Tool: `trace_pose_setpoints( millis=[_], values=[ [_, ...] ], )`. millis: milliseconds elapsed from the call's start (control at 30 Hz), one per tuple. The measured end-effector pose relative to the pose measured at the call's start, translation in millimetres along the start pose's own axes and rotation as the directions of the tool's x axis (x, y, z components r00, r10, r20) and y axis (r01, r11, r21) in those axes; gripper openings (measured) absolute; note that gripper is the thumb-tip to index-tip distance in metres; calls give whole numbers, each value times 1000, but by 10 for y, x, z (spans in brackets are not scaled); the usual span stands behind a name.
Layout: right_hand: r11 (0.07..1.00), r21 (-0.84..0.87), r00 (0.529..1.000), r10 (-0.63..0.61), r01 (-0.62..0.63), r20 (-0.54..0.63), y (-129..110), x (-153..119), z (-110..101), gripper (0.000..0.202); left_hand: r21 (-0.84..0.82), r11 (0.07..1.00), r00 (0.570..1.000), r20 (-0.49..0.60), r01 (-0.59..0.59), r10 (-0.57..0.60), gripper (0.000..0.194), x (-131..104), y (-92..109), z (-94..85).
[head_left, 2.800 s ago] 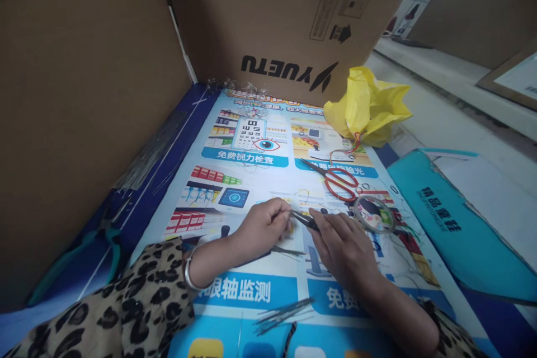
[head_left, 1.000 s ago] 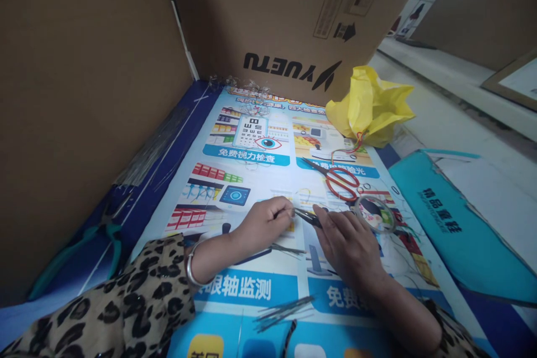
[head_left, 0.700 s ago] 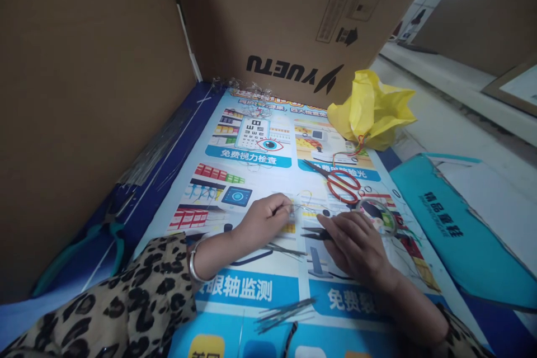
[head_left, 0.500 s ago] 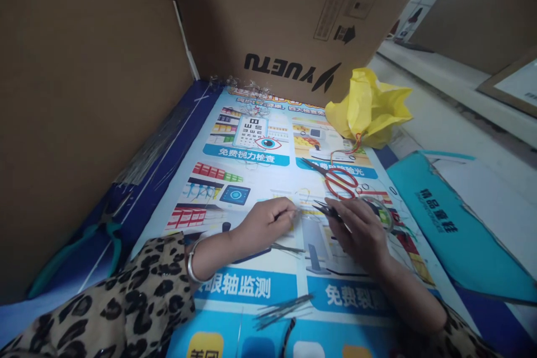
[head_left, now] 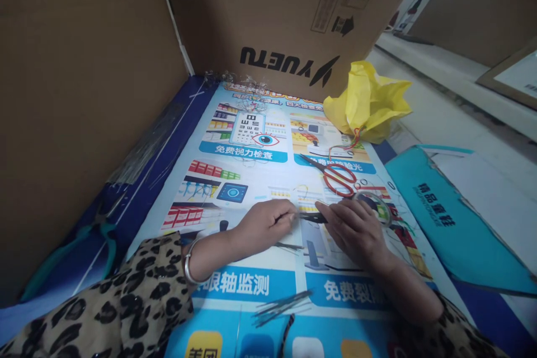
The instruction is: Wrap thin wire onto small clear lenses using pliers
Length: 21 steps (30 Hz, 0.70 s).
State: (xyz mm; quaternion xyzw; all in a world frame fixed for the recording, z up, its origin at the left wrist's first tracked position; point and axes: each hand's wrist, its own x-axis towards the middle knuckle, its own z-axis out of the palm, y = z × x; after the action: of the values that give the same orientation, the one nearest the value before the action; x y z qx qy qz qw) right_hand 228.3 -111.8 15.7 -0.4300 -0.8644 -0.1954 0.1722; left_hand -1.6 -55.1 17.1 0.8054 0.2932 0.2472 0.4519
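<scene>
My left hand (head_left: 268, 225) is closed in a pinch near the middle of the printed sheet (head_left: 277, 176); whatever its fingertips hold is too small to make out. My right hand (head_left: 356, 229) is wrapped round dark pliers (head_left: 312, 217), whose tips point left and reach my left fingertips. Red-handled scissors (head_left: 339, 179) lie just beyond my right hand. A round clear container (head_left: 388, 213) sits partly hidden behind that hand. Thin dark wires (head_left: 283, 306) lie in a bunch on the sheet nearer to me, with a few more beside my left hand.
Teal-handled pliers (head_left: 109, 238) and a pile of thin wires (head_left: 145, 148) lie at the left. Cardboard walls (head_left: 277, 17) stand at the left and back. A yellow bag (head_left: 364, 102) is at the back right, a teal box piece (head_left: 448, 224) at the right. Twisted wire pieces (head_left: 251, 95) lie at the back.
The pliers in my right hand have turned and moved left, so their tips now meet my left fingertips. My left hand has hardly moved. The view has shifted slightly.
</scene>
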Motion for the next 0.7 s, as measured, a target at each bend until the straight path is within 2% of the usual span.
trace_pose_setpoints(
  millis=[333, 500, 700],
  values=[
    [1000, -12, 1000, 16, -16, -7, -61, 40, -68, 49, 46, 999, 1000, 26, 0, -2, 19, 11, -9, -7],
    [1000, -6, 997, 8, -8, 72, -84, 86, -211, 47, 83, 996, 999, 44, -15, 11, 19, 17, -25, -12],
    [989, -107, 984, -82, 100, 158, -106, 163, -422, 45, 93, 995, 995, 101, -36, 26, 17, 29, 6, -26]
  ],
)
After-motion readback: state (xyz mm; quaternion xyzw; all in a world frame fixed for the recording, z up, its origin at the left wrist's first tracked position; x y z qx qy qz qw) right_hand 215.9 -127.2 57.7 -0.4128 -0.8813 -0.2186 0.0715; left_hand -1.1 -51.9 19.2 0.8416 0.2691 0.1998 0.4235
